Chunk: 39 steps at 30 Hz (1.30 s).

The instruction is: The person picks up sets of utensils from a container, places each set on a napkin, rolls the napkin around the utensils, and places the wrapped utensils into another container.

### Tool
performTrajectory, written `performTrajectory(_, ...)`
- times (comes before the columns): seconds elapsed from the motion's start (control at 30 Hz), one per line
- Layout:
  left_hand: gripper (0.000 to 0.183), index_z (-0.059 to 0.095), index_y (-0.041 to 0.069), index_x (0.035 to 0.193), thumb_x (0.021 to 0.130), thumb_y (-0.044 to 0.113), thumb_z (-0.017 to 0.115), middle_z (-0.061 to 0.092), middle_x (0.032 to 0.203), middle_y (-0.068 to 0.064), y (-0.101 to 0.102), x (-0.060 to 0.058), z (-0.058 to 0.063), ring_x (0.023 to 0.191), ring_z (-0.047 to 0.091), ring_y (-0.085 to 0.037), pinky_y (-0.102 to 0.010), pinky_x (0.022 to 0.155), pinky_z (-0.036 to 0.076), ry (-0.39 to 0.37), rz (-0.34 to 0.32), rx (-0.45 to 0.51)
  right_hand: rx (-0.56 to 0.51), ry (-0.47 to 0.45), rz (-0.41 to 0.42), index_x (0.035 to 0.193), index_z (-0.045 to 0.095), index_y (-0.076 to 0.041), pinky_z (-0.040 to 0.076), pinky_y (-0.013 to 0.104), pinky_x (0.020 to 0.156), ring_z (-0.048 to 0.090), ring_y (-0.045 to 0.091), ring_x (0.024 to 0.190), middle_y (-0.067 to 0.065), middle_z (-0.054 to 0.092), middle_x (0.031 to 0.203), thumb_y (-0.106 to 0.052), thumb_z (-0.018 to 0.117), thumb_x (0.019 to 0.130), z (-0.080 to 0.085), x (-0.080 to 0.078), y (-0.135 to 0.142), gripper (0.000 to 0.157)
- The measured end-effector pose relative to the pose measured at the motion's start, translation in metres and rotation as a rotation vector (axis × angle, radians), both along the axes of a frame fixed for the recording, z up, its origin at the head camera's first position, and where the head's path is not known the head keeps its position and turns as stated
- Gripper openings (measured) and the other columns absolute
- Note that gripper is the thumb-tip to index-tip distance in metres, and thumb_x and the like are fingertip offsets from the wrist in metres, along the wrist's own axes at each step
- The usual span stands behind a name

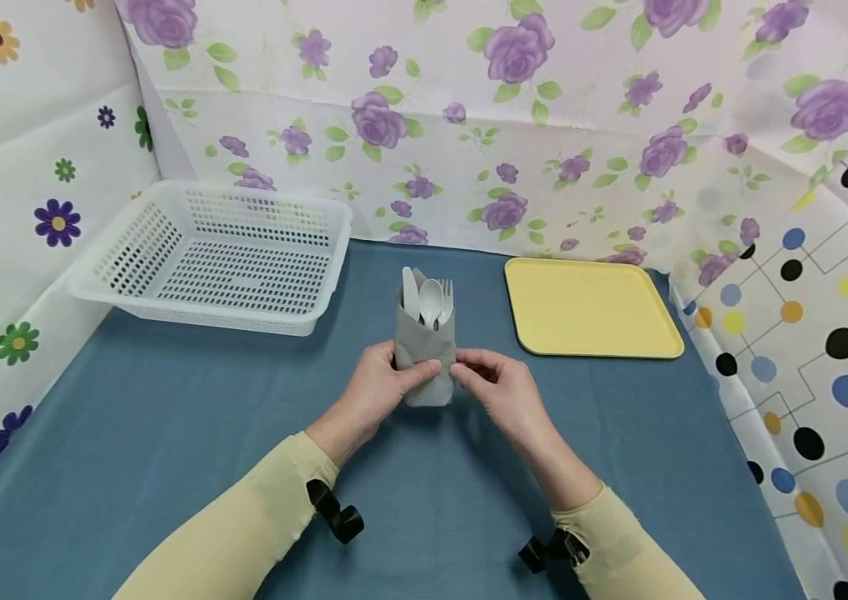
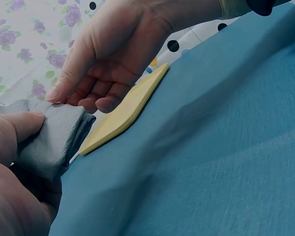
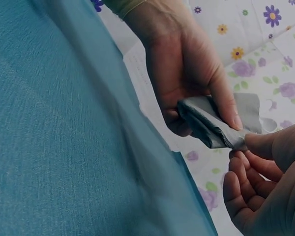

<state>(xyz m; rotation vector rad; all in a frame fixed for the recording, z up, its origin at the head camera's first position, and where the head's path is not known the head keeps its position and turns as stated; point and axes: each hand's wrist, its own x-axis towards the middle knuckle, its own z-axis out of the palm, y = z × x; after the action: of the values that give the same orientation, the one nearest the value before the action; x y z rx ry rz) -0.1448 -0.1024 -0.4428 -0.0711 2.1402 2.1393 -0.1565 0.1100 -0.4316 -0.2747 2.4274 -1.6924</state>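
Observation:
A grey napkin (image 1: 419, 343) is folded into a narrow pocket, held up above the table. Out of its top stick a white knife (image 1: 410, 293), a spoon (image 1: 431, 300) and a fork (image 1: 447, 302), side by side. My left hand (image 1: 367, 390) grips the pocket from the left, thumb across its front and fingers behind. With thumb and forefinger my right hand (image 1: 504, 393) pinches the pocket's right edge. In the right wrist view the layered folds at the bottom of the napkin (image 3: 202, 120) show, and the right hand's other fingers (image 3: 241, 184) are loosely curled below the pinch.
A white perforated basket (image 1: 326, 292) stands at the back left on the blue tablecloth (image 1: 168, 467). At the back right lies a flat yellow tray (image 1: 592, 308). Flower-patterned sheets (image 1: 446, 167) rise behind and to the left, and a dotted sheet (image 1: 829, 392) hangs on the right.

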Motion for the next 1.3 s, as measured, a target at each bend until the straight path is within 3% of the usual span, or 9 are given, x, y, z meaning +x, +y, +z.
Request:
performTrajectory(0.17, 0.039, 0.075, 0.003, 0.136, 0.101, 0.019, 0.085, 0.076, 0.131, -0.013, -0.007, -0.001, 0.008, 0.121, 0.071, -0.03, -0.052, 0.106, 0.057, -0.001, 0.025, -0.024, 0.032, 0.048, -0.004, 0.138, 0.079, -0.012, 0.06, 0.031, 0.089, 0.069, 0.021, 0.107, 0.004, 0.077, 0.122, -0.026, 0.077, 0.108, 0.0, -0.001, -0.001, 0.033)
performTrajectory(0.33, 0.041, 0.074, 0.002, 0.135, 0.101, 0.021, 0.085, 0.076, 0.131, -0.014, -0.014, -0.004, 0.016, 0.119, 0.072, -0.032, -0.053, 0.104, 0.058, 0.007, 0.049, -0.079, 0.092, 0.135, 0.0, 0.137, 0.079, -0.015, 0.059, 0.036, 0.085, 0.069, 0.02, 0.101, 0.001, 0.076, 0.116, -0.026, 0.076, 0.109, 0.002, -0.001, -0.002, 0.031)
performTrajectory(0.53, 0.043, 0.073, 0.003, 0.137, 0.101, 0.023, 0.085, 0.075, 0.133, -0.014, -0.018, -0.005, 0.017, 0.121, 0.071, -0.032, -0.054, 0.104, 0.057, 0.002, 0.047, -0.093, 0.127, 0.197, -0.01, 0.131, 0.081, -0.016, 0.06, 0.039, 0.083, 0.069, 0.018, 0.096, -0.002, 0.077, 0.112, -0.025, 0.076, 0.108, 0.005, 0.0, -0.01, 0.024)
performTrajectory(0.8, 0.043, 0.073, 0.003, 0.138, 0.101, 0.019, 0.086, 0.075, 0.133, -0.014, -0.015, -0.003, 0.014, 0.121, 0.071, -0.031, -0.052, 0.106, 0.057, -0.001, 0.031, -0.034, 0.113, 0.181, -0.011, 0.12, 0.084, -0.012, 0.059, 0.038, 0.08, 0.068, 0.02, 0.089, 0.007, 0.078, 0.101, -0.022, 0.075, 0.109, 0.007, -0.001, -0.02, 0.018)
performTrajectory(1.3, 0.048, 0.068, 0.005, 0.144, 0.1, 0.016, 0.085, 0.071, 0.139, -0.015, -0.019, -0.001, 0.016, 0.127, 0.068, -0.033, -0.055, 0.109, 0.055, 0.035, 0.021, -0.048, 0.139, 0.16, 0.019, 0.115, 0.084, -0.013, 0.06, 0.041, 0.082, 0.07, 0.019, 0.089, 0.001, 0.076, 0.096, -0.023, 0.071, 0.112, 0.009, -0.005, -0.026, 0.017)
